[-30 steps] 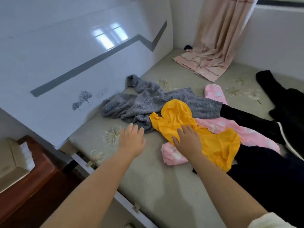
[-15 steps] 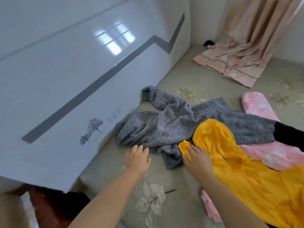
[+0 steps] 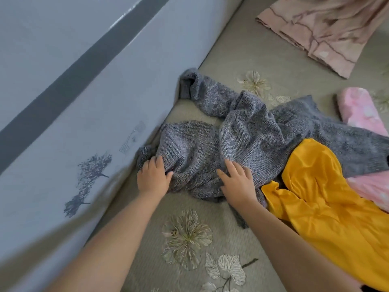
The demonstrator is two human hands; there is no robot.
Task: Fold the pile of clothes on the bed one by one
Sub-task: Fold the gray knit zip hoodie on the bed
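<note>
A crumpled grey knit sweater (image 3: 248,131) lies on the bed against the headboard. My left hand (image 3: 153,178) is at its near left edge, with a fold of the knit pinched between thumb and fingers. On the sweater's near middle rests my right hand (image 3: 237,182), fingers spread and fairly straight. A yellow garment (image 3: 328,197) lies over the sweater's right part, just right of my right hand. Pink patterned clothing (image 3: 362,110) shows at the right edge, partly under the yellow one.
The glossy white headboard (image 3: 84,102) with a grey stripe runs along the left, close to my left hand. A peach curtain (image 3: 328,30) hangs onto the bed at the back right. The grey-green floral bedsheet (image 3: 189,239) is bare between my forearms.
Both hands have moved forward from the sheet and the yellow garment onto the grey sweater. The view has moved closer and swung left.
</note>
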